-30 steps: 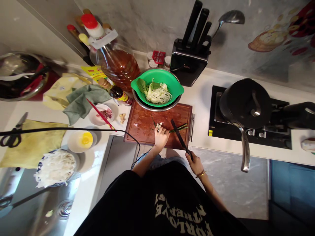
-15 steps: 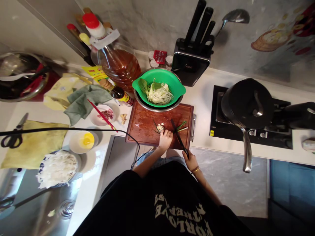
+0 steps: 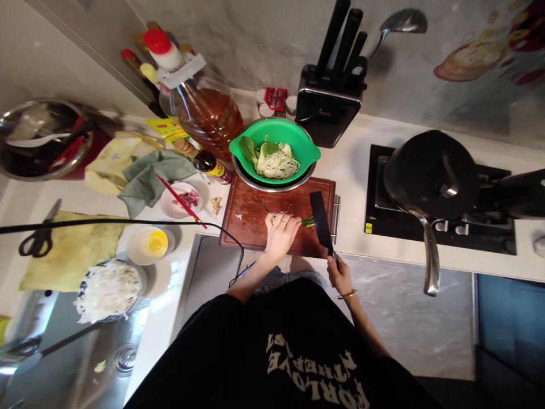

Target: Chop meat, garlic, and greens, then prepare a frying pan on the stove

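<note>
Gripping a flat, dark, rectangular knife (image 3: pixel 321 218) in the right hand (image 3: pixel 339 274), with fingers wrapped round its handle; curving the left hand (image 3: pixel 281 236) over slender green stalks (image 3: pixel 307 221) on a reddish wooden board (image 3: pixel 243 201) (cannot tell whether pinching); facing a smooth green colander (image 3: pixel 293 133).

On the cutting board (image 3: pixel 238 227), the knife (image 3: pixel 321 221) has swung to the right edge, its broad face now showing instead of its thin edge. The left hand (image 3: pixel 281 234) has shifted leftward, covering more garlic (image 3: pixel 273 218); less green onion (image 3: pixel 307 222) shows.
</note>
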Tool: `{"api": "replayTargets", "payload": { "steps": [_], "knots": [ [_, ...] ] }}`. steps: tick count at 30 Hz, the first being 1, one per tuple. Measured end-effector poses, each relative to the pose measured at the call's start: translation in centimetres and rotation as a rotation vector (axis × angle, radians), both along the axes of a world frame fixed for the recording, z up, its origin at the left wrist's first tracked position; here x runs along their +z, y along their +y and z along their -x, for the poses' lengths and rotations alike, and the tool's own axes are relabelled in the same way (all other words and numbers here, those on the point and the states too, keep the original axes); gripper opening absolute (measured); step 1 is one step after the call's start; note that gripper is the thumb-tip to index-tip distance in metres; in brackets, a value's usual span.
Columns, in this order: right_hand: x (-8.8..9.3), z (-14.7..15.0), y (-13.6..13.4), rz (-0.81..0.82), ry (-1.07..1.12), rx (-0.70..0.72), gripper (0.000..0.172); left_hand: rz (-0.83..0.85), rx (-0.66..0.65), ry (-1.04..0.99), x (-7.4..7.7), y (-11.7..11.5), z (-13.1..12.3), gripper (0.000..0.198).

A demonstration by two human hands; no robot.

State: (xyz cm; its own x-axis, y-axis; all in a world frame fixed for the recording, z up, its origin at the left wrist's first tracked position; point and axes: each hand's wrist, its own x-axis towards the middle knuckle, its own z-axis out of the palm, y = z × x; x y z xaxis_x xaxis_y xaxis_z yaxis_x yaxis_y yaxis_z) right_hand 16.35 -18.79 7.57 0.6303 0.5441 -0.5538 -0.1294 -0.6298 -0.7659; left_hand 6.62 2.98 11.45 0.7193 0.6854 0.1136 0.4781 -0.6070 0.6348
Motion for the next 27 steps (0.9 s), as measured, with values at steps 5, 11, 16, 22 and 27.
{"api": "replayTargets", "payload": {
  "steps": [5, 11, 16, 22, 27],
  "knots": [
    [1.8, -1.3, -0.8, -0.061, 0.14, -0.165, 0.039, 0.507, 0.203, -0.489, 4.2, 1.6, -2.1, 0.019],
    [2.5, -2.4, -0.9, -0.102, 0.137, -0.212, 0.041, 1.119, 0.216, -0.814, 5.9, 2.7, -4.1, 0.027],
    [2.4, -2.7, -0.8, -0.094, 0.151, -0.188, 0.041, 1.276, 0.188, -0.83, 5.7, 2.4, -4.5, 0.025],
    [2.6, -2.9, -0.3, -0.082, 0.159, -0.18, 0.04, 1.317, 0.155, -0.834, 4.3, 2.7, -4.2, 0.022],
    [1.8, -3.2, -0.7, -0.013, 0.105, -0.176, 0.039, 0.991, 0.129, -0.511, 0.0, 2.6, -5.0, 0.025]
  ]
}}
